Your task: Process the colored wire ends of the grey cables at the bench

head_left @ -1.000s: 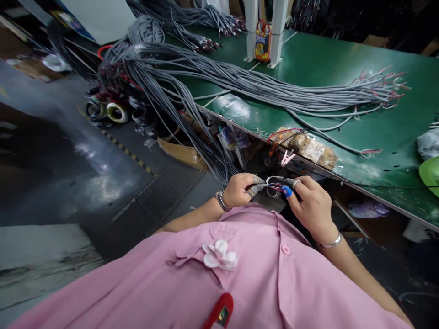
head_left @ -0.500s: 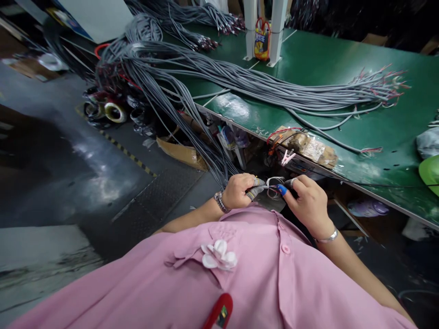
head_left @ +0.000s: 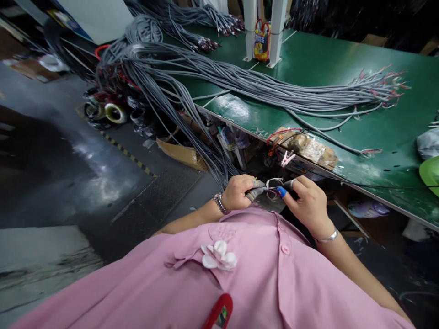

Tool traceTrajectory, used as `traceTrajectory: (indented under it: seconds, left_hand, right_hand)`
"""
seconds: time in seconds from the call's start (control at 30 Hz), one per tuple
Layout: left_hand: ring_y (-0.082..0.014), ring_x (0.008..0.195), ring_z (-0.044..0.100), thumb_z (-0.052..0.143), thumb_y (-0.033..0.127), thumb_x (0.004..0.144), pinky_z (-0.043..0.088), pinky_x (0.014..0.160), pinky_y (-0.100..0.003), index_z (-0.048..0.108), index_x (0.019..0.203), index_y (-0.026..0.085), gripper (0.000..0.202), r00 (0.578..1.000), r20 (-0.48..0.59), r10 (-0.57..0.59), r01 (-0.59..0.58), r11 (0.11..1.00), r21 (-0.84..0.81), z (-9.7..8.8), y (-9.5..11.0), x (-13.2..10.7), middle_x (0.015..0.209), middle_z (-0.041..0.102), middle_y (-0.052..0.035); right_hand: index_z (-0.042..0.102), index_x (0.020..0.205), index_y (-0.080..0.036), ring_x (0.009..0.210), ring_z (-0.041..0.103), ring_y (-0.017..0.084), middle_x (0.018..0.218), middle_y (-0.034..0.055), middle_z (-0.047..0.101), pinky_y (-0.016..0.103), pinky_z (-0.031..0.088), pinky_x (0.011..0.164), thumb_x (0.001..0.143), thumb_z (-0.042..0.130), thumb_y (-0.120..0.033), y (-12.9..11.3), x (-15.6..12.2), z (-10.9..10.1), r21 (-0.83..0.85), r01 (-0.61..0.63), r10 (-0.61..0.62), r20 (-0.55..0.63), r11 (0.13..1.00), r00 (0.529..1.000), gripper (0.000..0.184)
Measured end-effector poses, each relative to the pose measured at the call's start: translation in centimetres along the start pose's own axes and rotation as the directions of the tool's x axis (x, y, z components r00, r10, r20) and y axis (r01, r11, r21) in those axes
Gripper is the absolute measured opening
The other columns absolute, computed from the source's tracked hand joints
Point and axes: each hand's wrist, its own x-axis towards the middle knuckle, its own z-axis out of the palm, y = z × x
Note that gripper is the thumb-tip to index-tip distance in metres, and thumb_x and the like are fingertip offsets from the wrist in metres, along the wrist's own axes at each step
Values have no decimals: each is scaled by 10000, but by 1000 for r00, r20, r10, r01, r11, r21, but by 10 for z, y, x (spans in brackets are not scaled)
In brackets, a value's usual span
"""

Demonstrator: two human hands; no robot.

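My left hand [head_left: 239, 192] and my right hand [head_left: 306, 203] meet in front of my chest, below the bench edge. Both pinch the thin coloured wires [head_left: 272, 188] at the stripped end of a grey cable, left fingers in grey finger cots, right thumb in a blue cot. The grey cable runs up from my left hand into a bundle of grey cables [head_left: 192, 128] hanging off the green bench [head_left: 343, 59]. A long sheaf of the same cables [head_left: 291, 93] lies across the bench top, its red-tipped ends at the right.
A taped brown block with red wires [head_left: 305, 146] and a pink clip [head_left: 286, 158] sit at the bench's near edge. Tape rolls [head_left: 115, 111] and a cardboard box [head_left: 181, 153] lie on the floor at left. White posts with a yellow bag [head_left: 262, 39] stand behind.
My right hand has shifted slightly left and up toward the left hand, closing the gap over the wire ends. The left hand has barely moved.
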Motion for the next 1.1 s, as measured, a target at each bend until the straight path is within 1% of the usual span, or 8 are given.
traceTrajectory:
  seconds: [0.23, 0.4, 0.5, 0.67, 0.8, 0.87, 0.97, 1.1]
  left_hand:
    - [-148, 588, 561, 572, 322, 888, 436, 597, -272, 692, 832, 169, 203, 1000, 17, -1, 1, 1000, -23, 2, 2, 1, 622, 612, -41]
    - [-145, 606, 579, 549, 332, 898, 454, 616, -269, 691, 833, 171, 225, 998, 63, -26, 29, 998, -56, 4, 1, 0, 651, 639, -51]
    - [-152, 640, 611, 553, 331, 899, 465, 633, -265, 703, 861, 174, 221, 993, 110, -53, 61, 995, -76, 6, 0, 0, 679, 663, -58]
    - [-160, 698, 642, 577, 305, 882, 475, 671, -263, 717, 919, 182, 190, 969, 229, -87, 113, 988, -103, 10, 3, -1, 749, 699, -58]
    - [-149, 715, 636, 595, 317, 877, 485, 707, -261, 715, 883, 174, 187, 931, 325, -166, 243, 946, -213, 13, 5, 0, 780, 707, -49]
    - [-141, 738, 642, 622, 355, 871, 501, 712, -251, 704, 908, 156, 219, 878, 399, -265, 417, 832, -365, 15, 6, 1, 835, 718, -56]
    - [-146, 736, 669, 678, 425, 832, 519, 637, -234, 662, 1044, 128, 365, 724, 590, -357, 686, 461, -563, 18, 6, 4, 930, 724, -93]
    - [-193, 754, 712, 751, 469, 755, 514, 529, -214, 644, 1119, 141, 501, 574, 757, -311, 801, 24, -598, 23, 5, 11, 1061, 710, -154]
  right_hand:
    - [513, 641, -210, 636, 454, 154, 703, 18, 512, 294, 323, 589, 878, 597, -394, -1, 1, 5, 38, -7, 7, 4, 999, 1000, 312]
    - [521, 643, -206, 603, 447, 138, 679, 3, 516, 274, 340, 565, 871, 612, -422, 2, 0, 17, 287, -138, 120, 78, 948, 990, 327]
    - [588, 690, -201, 619, 495, 148, 685, 13, 579, 270, 393, 576, 845, 641, -475, 8, 0, 29, 537, -293, 229, 183, 791, 956, 319]
    - [616, 754, -195, 574, 491, 131, 663, -2, 592, 258, 423, 540, 768, 712, -528, 13, 3, 41, 807, -513, 381, 393, 294, 837, 347]
    - [608, 741, -192, 525, 437, 107, 600, -26, 535, 242, 411, 503, 728, 743, -542, 15, 4, 41, 810, -548, 402, 439, 211, 803, 376]
    - [621, 748, -192, 553, 470, 118, 628, -16, 564, 253, 436, 532, 742, 729, -549, 16, 4, 40, 812, -523, 388, 408, 260, 827, 373]
    - [648, 777, -194, 625, 538, 146, 698, 4, 625, 279, 473, 606, 757, 720, -538, 16, 3, 39, 811, -477, 358, 358, 339, 862, 352]
    - [663, 785, -192, 648, 571, 164, 715, 19, 653, 295, 484, 634, 766, 717, -529, 13, 2, 39, 797, -458, 318, 349, 395, 882, 342]
